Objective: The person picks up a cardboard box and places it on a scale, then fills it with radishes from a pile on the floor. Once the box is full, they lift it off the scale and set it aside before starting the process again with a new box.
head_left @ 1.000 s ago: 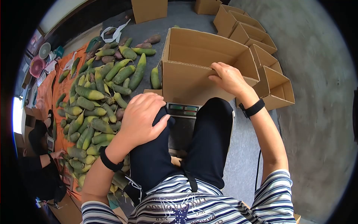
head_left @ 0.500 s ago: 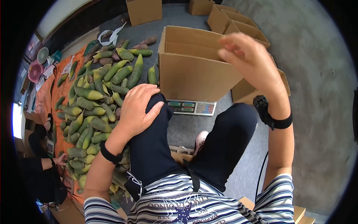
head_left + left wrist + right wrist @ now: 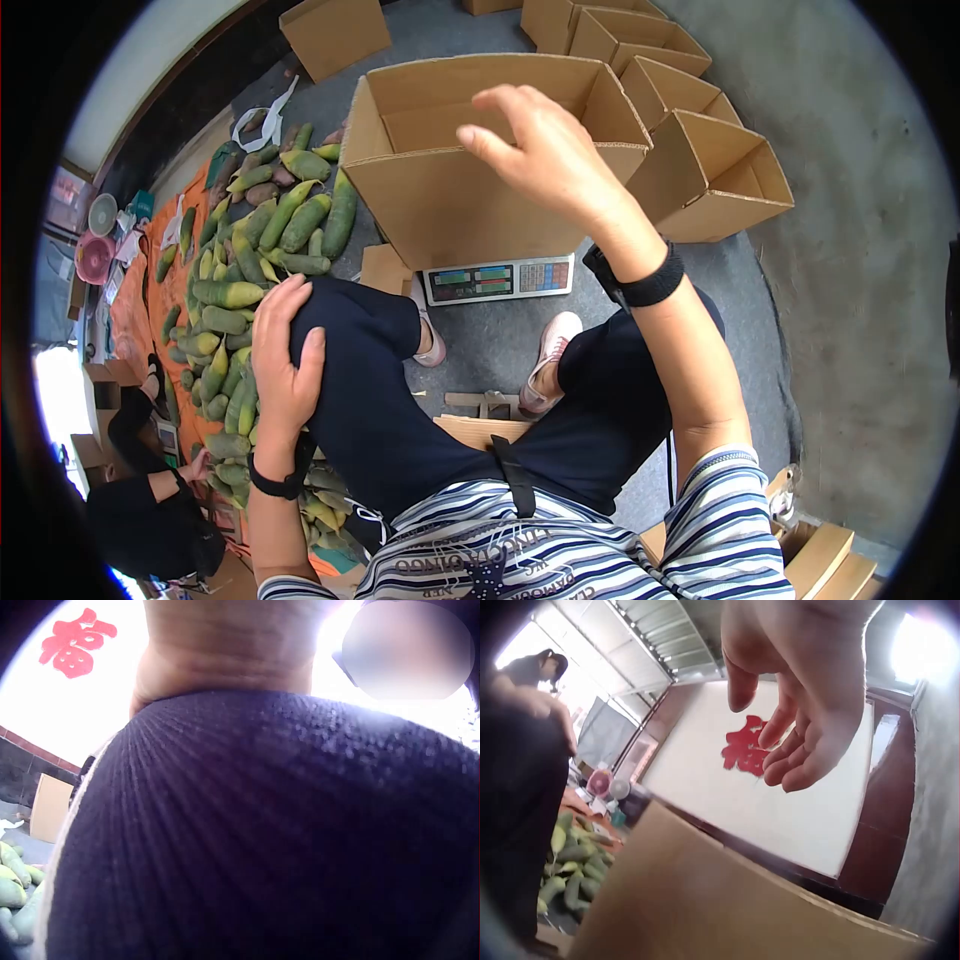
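Green vegetables (image 3: 250,250) lie heaped on the floor at your far left, beside your left hand (image 3: 283,365), which rests flat on your left knee (image 3: 350,340), fingers straight and holding nothing. Ahead of your feet a scale (image 3: 497,279) sits on the floor, just in front of the open cardboard box (image 3: 450,200). Your right hand (image 3: 545,150) hovers above that box, fingers loosely curled and apart, empty. More open boxes (image 3: 710,170) stand to the right.
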`<state>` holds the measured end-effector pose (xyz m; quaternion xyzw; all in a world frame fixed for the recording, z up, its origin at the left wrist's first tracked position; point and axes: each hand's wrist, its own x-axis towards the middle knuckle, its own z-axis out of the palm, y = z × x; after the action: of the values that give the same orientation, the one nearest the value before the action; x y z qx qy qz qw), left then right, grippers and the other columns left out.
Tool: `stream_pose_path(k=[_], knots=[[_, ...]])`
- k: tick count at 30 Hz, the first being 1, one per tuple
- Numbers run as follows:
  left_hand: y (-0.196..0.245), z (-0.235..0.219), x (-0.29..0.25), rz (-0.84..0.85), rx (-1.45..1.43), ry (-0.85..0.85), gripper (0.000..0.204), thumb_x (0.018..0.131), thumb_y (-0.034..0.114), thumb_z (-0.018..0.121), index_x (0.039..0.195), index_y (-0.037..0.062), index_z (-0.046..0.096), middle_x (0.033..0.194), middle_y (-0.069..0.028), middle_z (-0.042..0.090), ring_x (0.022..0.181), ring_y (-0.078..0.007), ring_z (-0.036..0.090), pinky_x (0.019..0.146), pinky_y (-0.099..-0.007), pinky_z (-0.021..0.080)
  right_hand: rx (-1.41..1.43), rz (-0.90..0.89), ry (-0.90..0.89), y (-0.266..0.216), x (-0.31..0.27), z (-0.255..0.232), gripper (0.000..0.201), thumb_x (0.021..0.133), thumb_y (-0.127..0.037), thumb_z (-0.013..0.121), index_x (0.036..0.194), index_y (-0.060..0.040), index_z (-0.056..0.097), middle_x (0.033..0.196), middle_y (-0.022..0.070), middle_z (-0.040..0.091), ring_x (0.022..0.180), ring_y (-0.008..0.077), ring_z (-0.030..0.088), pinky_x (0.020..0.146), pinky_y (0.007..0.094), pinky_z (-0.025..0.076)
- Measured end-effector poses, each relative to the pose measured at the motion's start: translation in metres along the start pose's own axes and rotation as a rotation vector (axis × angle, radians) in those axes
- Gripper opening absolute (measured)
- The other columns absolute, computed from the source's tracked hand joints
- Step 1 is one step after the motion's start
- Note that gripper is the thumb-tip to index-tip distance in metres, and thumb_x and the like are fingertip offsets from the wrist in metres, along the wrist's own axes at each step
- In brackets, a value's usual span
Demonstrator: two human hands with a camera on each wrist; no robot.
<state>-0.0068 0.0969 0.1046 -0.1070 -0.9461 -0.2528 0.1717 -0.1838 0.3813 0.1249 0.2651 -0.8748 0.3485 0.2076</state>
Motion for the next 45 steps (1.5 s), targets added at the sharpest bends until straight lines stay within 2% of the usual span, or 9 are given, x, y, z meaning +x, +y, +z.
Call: stream_pose_path(k=[3,6,9,15,19,26,34,36,45], knots=[[-0.003,0.003,0.004,-0.031,-0.017,-0.013,0.037,0.088,0.018,0.054,0.119,-0.0005,0.056,0.129,-0.016,0.055,0.125,-0.0314,0.047,0.107,-0.04,0.033,-0.202,-0.022,-0.103,0.031,-0.015,0.01,0.039,0.083,-0.035,0.068,0.101,-0.001,0.062,0.095,0.0173,0.065,0.094,0.0331,0.063,0.082,0.0426,0.05],[-0.028,0.013,0.005,-0.338,-0.47,-0.009,0.047,0.098,0.037,0.041,0.12,-0.0028,0.056,0.125,-0.0131,0.057,0.12,-0.0241,0.051,0.104,-0.0364,0.035,-0.381,-0.054,-0.247,0.047,-0.018,0.013,0.031,0.079,-0.03,0.071,0.092,-0.0036,0.061,0.089,0.0137,0.065,0.09,0.0304,0.064,0.078,0.041,0.05],[-0.064,0.035,0.002,-0.621,-0.586,-0.127,0.045,0.098,0.036,0.047,0.118,-0.0023,0.057,0.113,-0.0106,0.062,0.106,-0.0213,0.058,0.094,-0.0354,0.042,-0.42,-0.124,-0.246,0.054,-0.017,0.016,0.024,0.077,-0.024,0.072,0.085,-0.0054,0.059,0.084,0.0105,0.065,0.085,0.028,0.065,0.073,0.0397,0.051],[-0.148,0.108,-0.073,-0.522,-0.167,-0.685,0.037,0.086,0.026,0.064,0.109,-0.0029,0.059,0.097,-0.0184,0.065,0.087,-0.0276,0.063,0.079,-0.0373,0.049,-0.396,-0.16,-0.255,0.051,-0.018,0.012,0.021,0.077,-0.02,0.071,0.083,-0.006,0.056,0.08,0.0101,0.063,0.081,0.0281,0.064,0.071,0.0404,0.049],[-0.168,0.132,-0.081,-0.617,-0.243,-0.842,0.042,0.084,0.027,0.067,0.113,-0.0025,0.059,0.097,-0.019,0.066,0.089,-0.0315,0.064,0.08,-0.038,0.049,-0.407,-0.147,-0.263,0.047,-0.016,0.012,0.021,0.079,-0.018,0.07,0.084,-0.0051,0.054,0.079,0.0101,0.062,0.081,0.0282,0.062,0.072,0.0402,0.048],[-0.23,0.206,-0.077,-0.542,-0.108,-0.81,0.055,0.078,0.032,0.07,0.117,-0.0055,0.057,0.097,-0.0217,0.066,0.091,-0.0316,0.065,0.079,-0.0376,0.051,-0.385,-0.146,-0.249,0.044,-0.013,0.016,0.021,0.079,-0.017,0.069,0.084,-0.0044,0.053,0.08,0.0107,0.061,0.079,0.029,0.061,0.071,0.0411,0.047],[-0.297,0.172,-0.014,-0.756,0.155,-0.85,0.043,0.077,0.028,0.068,0.106,-0.0038,0.065,0.109,-0.0259,0.064,0.104,-0.0378,0.062,0.089,-0.0426,0.049,-0.395,-0.111,-0.29,0.035,-0.011,0.016,0.02,0.08,-0.014,0.068,0.09,-0.0032,0.055,0.079,0.0107,0.059,0.08,0.0292,0.059,0.072,0.04,0.046],[-0.307,0.169,-0.012,-0.824,0.159,-0.682,0.039,0.078,0.023,0.065,0.108,-0.0022,0.063,0.109,-0.0261,0.063,0.103,-0.0394,0.061,0.089,-0.0445,0.049,-0.41,-0.084,-0.308,0.033,-0.01,0.016,0.02,0.081,-0.014,0.067,0.092,-0.0034,0.055,0.081,0.0103,0.059,0.082,0.0285,0.058,0.074,0.0388,0.044],[-0.322,0.242,-0.058,-0.593,0.425,-0.638,0.049,0.083,0.012,0.058,0.13,0.0078,0.044,0.135,-0.0162,0.047,0.121,-0.0352,0.051,0.092,-0.0483,0.048,-0.444,0.003,-0.375,0.026,-0.004,0.019,0.02,0.082,-0.013,0.066,0.097,-0.0028,0.057,0.087,0.0112,0.059,0.084,0.0298,0.057,0.075,0.039,0.044]])
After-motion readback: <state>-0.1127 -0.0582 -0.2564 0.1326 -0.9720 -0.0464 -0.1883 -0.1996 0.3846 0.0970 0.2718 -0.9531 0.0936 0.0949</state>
